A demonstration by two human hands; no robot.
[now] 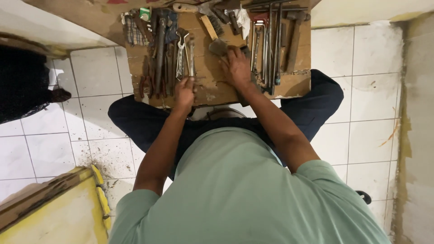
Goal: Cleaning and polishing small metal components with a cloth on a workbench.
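The right hand [236, 67] grips a brush [216, 41] at the far middle of the board [212, 88] – tools lie in rows there – while the left hand [184, 92] pinches a spanner [181, 55] nearby, steadying it.

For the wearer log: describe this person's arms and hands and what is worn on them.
Both arms are bare from the short sleeves of a pale green T-shirt down. The left hand and right hand wear no gloves; no watch, ring or bracelet is visible.
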